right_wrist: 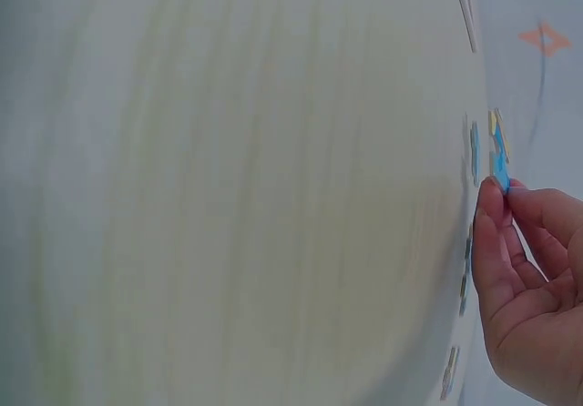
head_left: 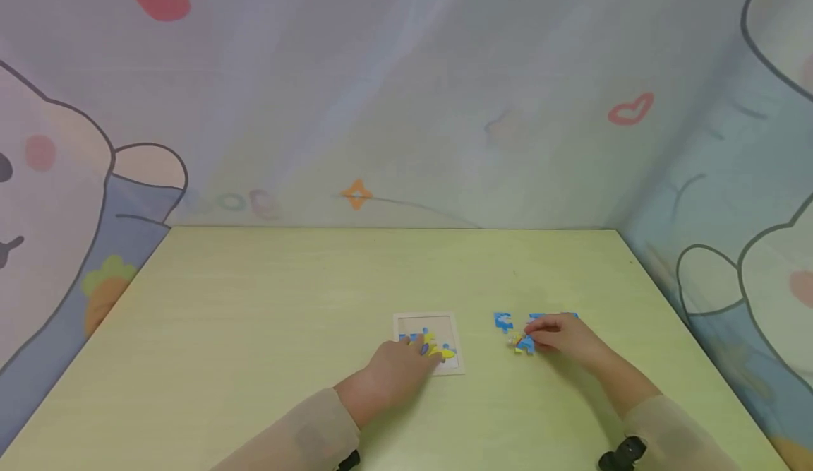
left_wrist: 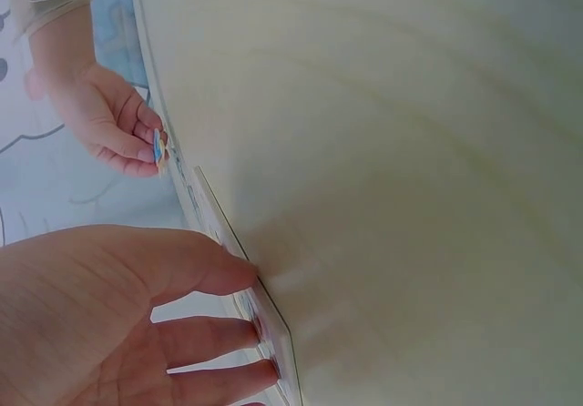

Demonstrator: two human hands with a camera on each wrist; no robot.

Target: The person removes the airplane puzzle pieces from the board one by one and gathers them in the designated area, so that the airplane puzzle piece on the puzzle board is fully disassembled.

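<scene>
One puzzle piece (head_left: 525,344) is pinched between the thumb and fingers of the right hand (head_left: 568,338); the right wrist view shows it raised just off the counter (head_left: 279,330), its longer side projecting left from the fingertips, towards the tray (head_left: 455,370). The tray lies to the left of that piece at about the same depth, with a bare stretch of counter between them. It is near square, so no long axis is recorded; its sides run roughly parallel to the counter's edges.

Nearer to the tray is the left hand (head_left: 394,376), its extended fingers resting over the fitted pieces (head_left: 442,352) and its thumb at the near rim. The tray's far strip shows bare base. A loose blue piece (head_left: 503,321) lies far of the held one; others are partly hidden behind the right hand, count not determinable.
</scene>
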